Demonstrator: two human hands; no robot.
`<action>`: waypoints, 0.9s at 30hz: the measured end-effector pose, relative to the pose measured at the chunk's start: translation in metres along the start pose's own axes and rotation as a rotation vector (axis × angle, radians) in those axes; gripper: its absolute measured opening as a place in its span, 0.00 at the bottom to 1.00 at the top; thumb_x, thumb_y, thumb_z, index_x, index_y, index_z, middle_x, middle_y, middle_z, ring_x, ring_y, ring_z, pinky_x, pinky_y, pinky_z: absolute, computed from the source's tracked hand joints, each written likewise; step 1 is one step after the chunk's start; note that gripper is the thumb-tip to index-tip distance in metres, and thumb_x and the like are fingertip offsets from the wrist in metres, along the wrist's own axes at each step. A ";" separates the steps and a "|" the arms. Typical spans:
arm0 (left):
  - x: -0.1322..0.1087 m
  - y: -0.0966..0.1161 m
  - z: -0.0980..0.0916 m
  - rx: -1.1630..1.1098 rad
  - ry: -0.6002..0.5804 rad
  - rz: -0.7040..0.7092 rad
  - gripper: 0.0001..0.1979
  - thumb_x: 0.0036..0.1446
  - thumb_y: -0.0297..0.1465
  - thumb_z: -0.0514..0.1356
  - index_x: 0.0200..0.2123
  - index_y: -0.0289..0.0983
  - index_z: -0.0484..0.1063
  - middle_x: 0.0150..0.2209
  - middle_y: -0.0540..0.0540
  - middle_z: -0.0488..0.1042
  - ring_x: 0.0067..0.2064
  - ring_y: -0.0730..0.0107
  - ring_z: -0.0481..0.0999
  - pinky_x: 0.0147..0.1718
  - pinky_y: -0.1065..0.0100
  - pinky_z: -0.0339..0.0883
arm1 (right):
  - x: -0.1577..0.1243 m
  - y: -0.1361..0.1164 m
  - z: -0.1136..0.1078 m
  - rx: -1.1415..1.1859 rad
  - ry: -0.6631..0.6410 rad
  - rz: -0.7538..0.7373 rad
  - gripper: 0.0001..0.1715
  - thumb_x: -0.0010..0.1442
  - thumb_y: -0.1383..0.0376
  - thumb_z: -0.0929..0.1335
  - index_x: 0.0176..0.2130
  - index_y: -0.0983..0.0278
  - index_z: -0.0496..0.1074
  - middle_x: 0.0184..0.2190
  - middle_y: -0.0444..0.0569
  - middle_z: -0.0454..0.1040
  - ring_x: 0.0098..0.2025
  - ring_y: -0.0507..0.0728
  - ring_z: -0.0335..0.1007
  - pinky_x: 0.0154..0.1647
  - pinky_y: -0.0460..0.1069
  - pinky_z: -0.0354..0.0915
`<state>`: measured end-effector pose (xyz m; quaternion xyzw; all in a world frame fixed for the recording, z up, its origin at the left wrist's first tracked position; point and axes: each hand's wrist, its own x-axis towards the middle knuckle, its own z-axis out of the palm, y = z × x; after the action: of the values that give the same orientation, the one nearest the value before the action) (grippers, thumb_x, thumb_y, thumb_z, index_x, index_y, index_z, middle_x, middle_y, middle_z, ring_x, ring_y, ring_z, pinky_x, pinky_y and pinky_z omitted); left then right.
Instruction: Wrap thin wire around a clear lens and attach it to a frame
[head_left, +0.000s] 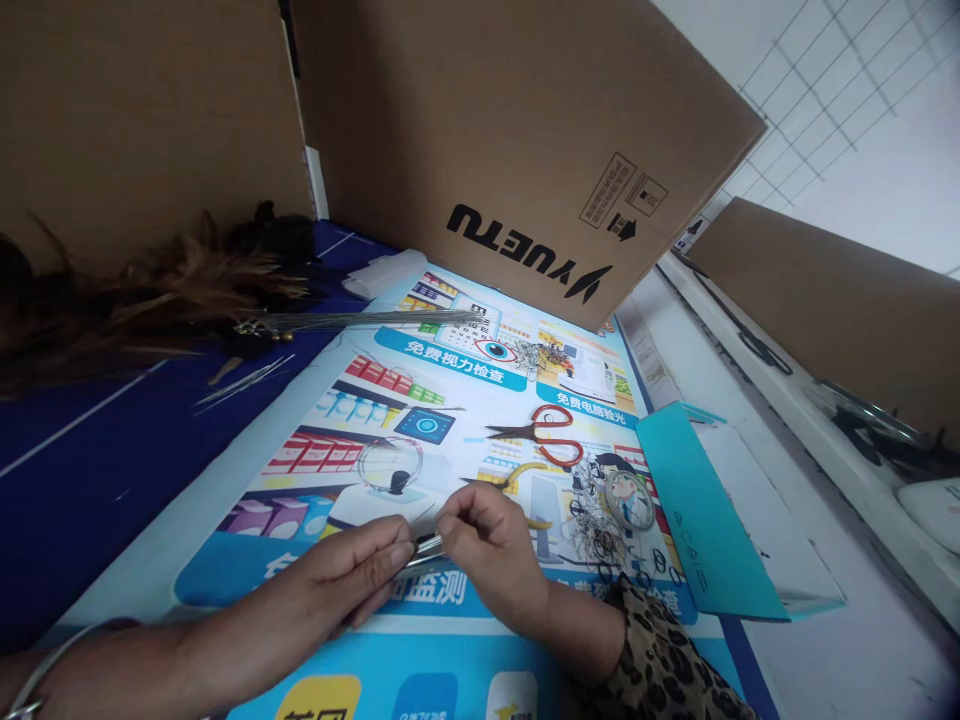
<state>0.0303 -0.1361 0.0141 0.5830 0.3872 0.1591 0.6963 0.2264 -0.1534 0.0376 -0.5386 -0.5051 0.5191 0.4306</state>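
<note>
My left hand [367, 570] pinches a shiny, narrow metallic-looking piece [426, 550] at the lower middle. Close beside it, my right hand [487, 540] has thumb and index finger pressed together at the piece's other end; what lies between those fingertips is too small to tell. Just beyond the hands lie yellow-handled scissors [517, 478], partly hidden by my right hand. Red-handled scissors [555, 436] rest farther back. A thin wire ring [390, 465] lies beyond my left hand. Right of my right hand is a tangled pile of small wire pieces [600, 530].
A bundle of long wires [360, 320] and brown feathery material [187, 290] lie at the left. Large cardboard boxes [487, 130] stand behind the printed sheet [450, 420]. An open turquoise box [705, 520] is at the right. A smaller wire pile [534, 357] sits farther back.
</note>
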 end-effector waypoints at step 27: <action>0.002 0.009 0.003 0.097 -0.069 0.018 0.32 0.62 0.65 0.49 0.30 0.42 0.61 0.28 0.54 0.62 0.31 0.67 0.60 0.32 0.66 0.61 | -0.002 -0.007 -0.002 -0.120 -0.082 -0.092 0.08 0.59 0.59 0.71 0.34 0.61 0.71 0.26 0.41 0.70 0.28 0.52 0.64 0.30 0.46 0.63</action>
<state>0.0359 -0.1339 0.0223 0.6248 0.3649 0.1260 0.6787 0.2274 -0.1548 0.0454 -0.5181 -0.5766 0.4891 0.3998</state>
